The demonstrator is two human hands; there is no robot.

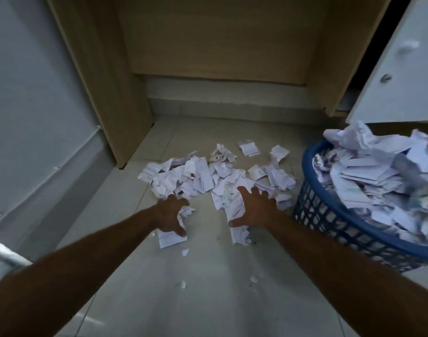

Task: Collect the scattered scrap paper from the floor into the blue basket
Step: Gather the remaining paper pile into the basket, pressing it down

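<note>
Two hands reach fwd over the near edge of the scrap paper [208, 176], a heap on the floor tiles [208, 300] in the recess betw. wooden desk panels [106, 93]. Left hand [170, 216]: fingers curled down onto a few sheets, thumb on a flat slip; appears to be gathering, firm grip not confirmed. Right hand [253, 209]: fingers spread, released, resting on the pile. Heap's long axis runs left–right, directly ahead of both hands. Blue basket [329, 215], already heaped w/ paper, stands just right of the pile, so right hand is nearer. Open tile lies toward the person; desk panel bounds the left, white cabinet door [392, 69] overhangs the basket.
</note>
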